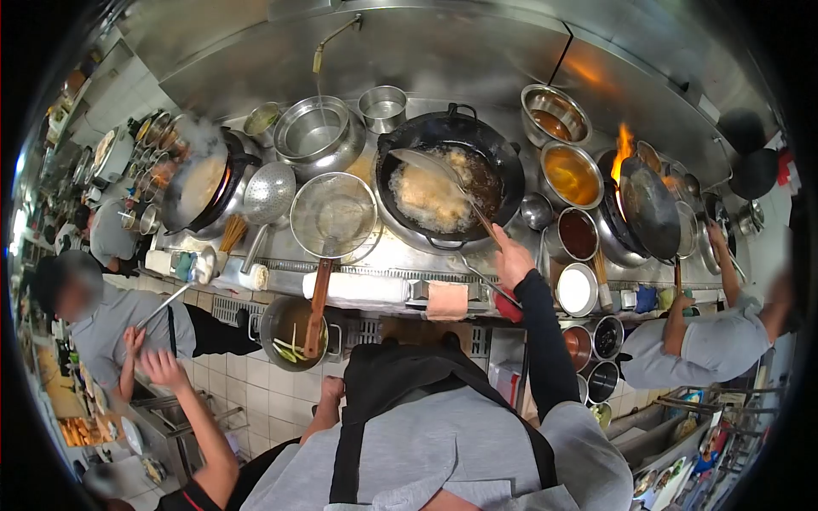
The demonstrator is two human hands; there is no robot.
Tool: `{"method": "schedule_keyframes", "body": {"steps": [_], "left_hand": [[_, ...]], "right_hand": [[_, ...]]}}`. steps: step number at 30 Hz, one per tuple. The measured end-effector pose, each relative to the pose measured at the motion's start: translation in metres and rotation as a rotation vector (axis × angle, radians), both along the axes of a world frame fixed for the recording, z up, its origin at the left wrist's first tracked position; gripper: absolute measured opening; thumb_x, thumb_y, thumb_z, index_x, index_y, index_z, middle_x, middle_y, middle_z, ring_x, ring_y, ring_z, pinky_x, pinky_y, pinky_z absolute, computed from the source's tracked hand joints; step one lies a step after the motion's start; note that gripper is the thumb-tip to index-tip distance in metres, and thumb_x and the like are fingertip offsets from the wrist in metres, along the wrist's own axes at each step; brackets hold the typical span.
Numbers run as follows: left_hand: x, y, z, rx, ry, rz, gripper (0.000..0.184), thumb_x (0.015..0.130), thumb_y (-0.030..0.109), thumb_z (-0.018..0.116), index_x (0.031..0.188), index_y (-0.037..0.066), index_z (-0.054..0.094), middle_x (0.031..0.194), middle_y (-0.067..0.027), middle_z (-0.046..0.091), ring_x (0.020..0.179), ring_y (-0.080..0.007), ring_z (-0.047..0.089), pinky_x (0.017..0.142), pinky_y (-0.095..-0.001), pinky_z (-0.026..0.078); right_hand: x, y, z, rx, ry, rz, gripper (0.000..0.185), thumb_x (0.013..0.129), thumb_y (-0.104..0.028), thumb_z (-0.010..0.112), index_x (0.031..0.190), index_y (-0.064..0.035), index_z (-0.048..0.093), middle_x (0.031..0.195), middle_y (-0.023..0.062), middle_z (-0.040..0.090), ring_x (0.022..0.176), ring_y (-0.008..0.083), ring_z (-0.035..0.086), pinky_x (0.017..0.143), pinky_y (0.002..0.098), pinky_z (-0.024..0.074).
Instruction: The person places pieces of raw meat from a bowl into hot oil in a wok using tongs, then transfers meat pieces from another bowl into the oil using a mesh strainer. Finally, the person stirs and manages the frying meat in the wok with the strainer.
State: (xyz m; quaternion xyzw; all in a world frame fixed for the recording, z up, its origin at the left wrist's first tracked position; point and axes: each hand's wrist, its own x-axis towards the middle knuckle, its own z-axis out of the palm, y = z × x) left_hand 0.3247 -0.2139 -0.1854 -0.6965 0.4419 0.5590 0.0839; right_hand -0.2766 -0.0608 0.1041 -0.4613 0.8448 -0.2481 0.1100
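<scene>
My right hand point(513, 262) is wrapped round the wooden handle of a skimmer point(426, 163). The skimmer's wide metal head is seen at a slant over a black wok point(389, 183). Pale golden food point(426, 198) bubbles in the wok's dark oil. Low by my waist, my left hand point(331, 392) is closed; anything inside it is hidden. A round mesh strainer point(333, 215) rests left of the wok, its wooden handle reaching over a pot point(274, 328) with green pieces in it. A perforated ladle point(270, 194) lies farther left.
Metal bowls of amber liquid point(572, 175) and dark sauce point(578, 234) stand right of the wok. Flames point(623, 153) rise beside a tilted wok point(651, 207) near a co-worker point(707, 345). At left, another co-worker point(128, 315) holds a ladle; a third person's arm point(200, 426) reaches up.
</scene>
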Motion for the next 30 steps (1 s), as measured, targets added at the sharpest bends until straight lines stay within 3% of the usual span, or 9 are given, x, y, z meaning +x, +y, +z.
{"method": "schedule_keyframes", "body": {"steps": [1, 8, 14, 16, 19, 21, 26, 27, 30], "left_hand": [[-0.022, 0.015, 0.054, -0.131, 0.005, -0.037, 0.025, 0.088, 0.009, 0.054, 0.101, -0.008, 0.067, 0.087, -0.0197, 0.069, 0.073, -0.0322, 0.068, 0.055, -0.0453, 0.053], [0.000, 0.024, 0.038, -0.173, -0.076, -0.204, 0.026, 0.088, 0.009, 0.056, 0.104, -0.010, 0.065, 0.091, -0.0205, 0.069, 0.079, -0.0339, 0.070, 0.055, -0.0436, 0.057], [0.001, -0.006, -0.005, -0.014, 0.060, 0.089, 0.024, 0.089, 0.009, 0.059, 0.106, -0.008, 0.064, 0.089, -0.0178, 0.065, 0.077, -0.0316, 0.066, 0.058, -0.0430, 0.058], [-0.017, -0.015, 0.014, -0.015, 0.043, 0.060, 0.020, 0.091, 0.009, 0.060, 0.108, -0.001, 0.063, 0.081, -0.0119, 0.059, 0.070, -0.0247, 0.058, 0.063, -0.0421, 0.055], [-0.033, -0.021, 0.022, -0.021, 0.076, 0.157, 0.026, 0.087, 0.012, 0.065, 0.111, 0.001, 0.065, 0.089, -0.0124, 0.062, 0.079, -0.0262, 0.061, 0.068, -0.0410, 0.056], [-0.035, -0.025, 0.018, -0.006, 0.071, 0.153, 0.031, 0.084, 0.015, 0.070, 0.113, 0.005, 0.067, 0.096, -0.0135, 0.065, 0.085, -0.0285, 0.063, 0.074, -0.0404, 0.056], [-0.024, -0.025, -0.005, 0.041, 0.027, 0.124, 0.044, 0.076, 0.024, 0.081, 0.118, 0.012, 0.073, 0.112, -0.0164, 0.072, 0.100, -0.0342, 0.070, 0.088, -0.0389, 0.058], [-0.022, -0.024, -0.006, 0.038, 0.039, 0.139, 0.037, 0.079, 0.023, 0.077, 0.114, 0.011, 0.072, 0.106, -0.0156, 0.071, 0.094, -0.0332, 0.069, 0.084, -0.0395, 0.057], [-0.012, -0.016, -0.008, 0.030, 0.061, 0.142, 0.019, 0.085, 0.018, 0.067, 0.101, 0.008, 0.072, 0.089, -0.0134, 0.068, 0.077, -0.0301, 0.066, 0.070, -0.0412, 0.055]], "right_hand": [[-0.004, 0.007, 0.007, 0.054, -0.041, 0.021, 0.068, 0.090, -0.006, 0.054, 0.155, -0.0064, 0.034, 0.114, 0.0323, 0.064, 0.104, 0.0492, 0.061, 0.093, 0.0525, 0.0485], [-0.009, 0.056, 0.035, -0.064, -0.070, 0.128, 0.066, 0.089, -0.002, 0.052, 0.153, -0.0072, 0.038, 0.139, 0.0279, 0.056, 0.125, 0.0440, 0.055, 0.106, 0.0456, 0.0456], [0.037, 0.078, 0.076, -0.131, -0.270, -0.023, 0.059, 0.092, -0.003, 0.055, 0.150, -0.0066, 0.045, 0.137, 0.0259, 0.059, 0.123, 0.0412, 0.060, 0.102, 0.0401, 0.0488], [0.054, 0.080, 0.069, -0.213, -0.348, -0.038, 0.059, 0.093, -0.004, 0.056, 0.151, -0.0063, 0.044, 0.137, 0.0251, 0.060, 0.124, 0.0378, 0.061, 0.101, 0.0378, 0.0485], [0.075, 0.072, 0.062, -0.168, -0.569, -0.104, 0.060, 0.094, -0.003, 0.056, 0.152, -0.0048, 0.043, 0.138, 0.0214, 0.061, 0.124, 0.0305, 0.062, 0.102, 0.0334, 0.0466], [0.078, 0.071, 0.041, -0.256, -0.466, -0.064, 0.060, 0.093, -0.006, 0.058, 0.151, -0.0078, 0.044, 0.128, 0.0256, 0.064, 0.115, 0.0372, 0.066, 0.096, 0.0378, 0.0507], [0.067, 0.096, 0.066, 0.010, -0.313, -0.170, 0.061, 0.089, -0.006, 0.057, 0.148, -0.0139, 0.048, 0.105, 0.0286, 0.068, 0.097, 0.0471, 0.065, 0.086, 0.0484, 0.0525], [0.063, 0.101, 0.071, 0.053, -0.319, -0.193, 0.061, 0.088, -0.005, 0.057, 0.148, -0.0149, 0.050, 0.102, 0.0289, 0.068, 0.094, 0.0486, 0.064, 0.084, 0.0499, 0.0524], [0.049, 0.112, 0.078, 0.038, -0.241, -0.191, 0.060, 0.087, 0.001, 0.056, 0.146, -0.0081, 0.050, 0.127, 0.0259, 0.064, 0.115, 0.0410, 0.064, 0.096, 0.0417, 0.0513]]}}
